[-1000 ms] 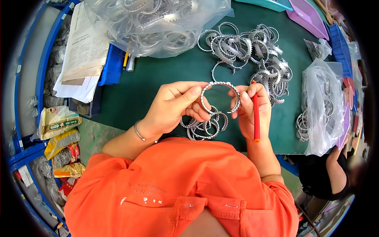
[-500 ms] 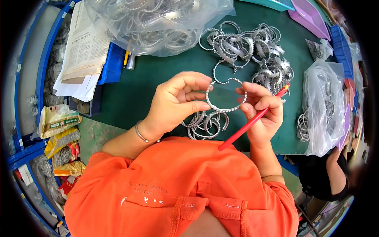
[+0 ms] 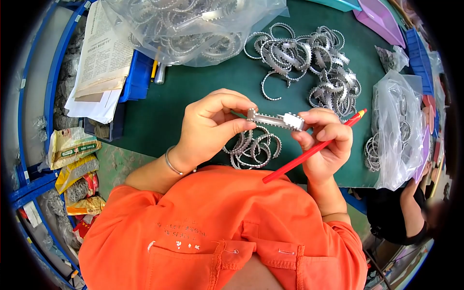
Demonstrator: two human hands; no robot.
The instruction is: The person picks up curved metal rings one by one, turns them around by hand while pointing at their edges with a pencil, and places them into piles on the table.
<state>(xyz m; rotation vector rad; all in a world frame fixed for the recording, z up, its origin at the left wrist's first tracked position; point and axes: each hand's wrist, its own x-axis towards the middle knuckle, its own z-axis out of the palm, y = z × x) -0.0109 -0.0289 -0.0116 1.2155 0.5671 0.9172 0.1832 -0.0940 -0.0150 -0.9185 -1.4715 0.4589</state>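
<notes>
Between my hands is an open metal ring with toothed edges (image 3: 271,119), now seen edge-on with its flat band facing up. My left hand (image 3: 205,121) pinches its left end between thumb and fingers. The fingertips of my right hand (image 3: 331,140) grip the other side. Tucked through the right hand's fingers is a red pencil (image 3: 302,158), slanting from upper right down toward my shirt. Several similar toothed rings (image 3: 252,158) lie on the green table (image 3: 166,118) just below my hands. Beyond them sits a larger tangled heap of such rings (image 3: 290,55).
A clear plastic bag of rings (image 3: 205,50) lies at the back left, and another bag (image 3: 398,140) at the right. Papers (image 3: 104,63) rest on a blue bin (image 3: 137,79). Purple tray (image 3: 379,21) stands at the back right. Another person (image 3: 394,212) is at the lower right.
The ring has been tilted from a round, face-on view to edge-on. My right hand has shifted slightly right, and the pencil tip with it. My left hand has barely moved.
</notes>
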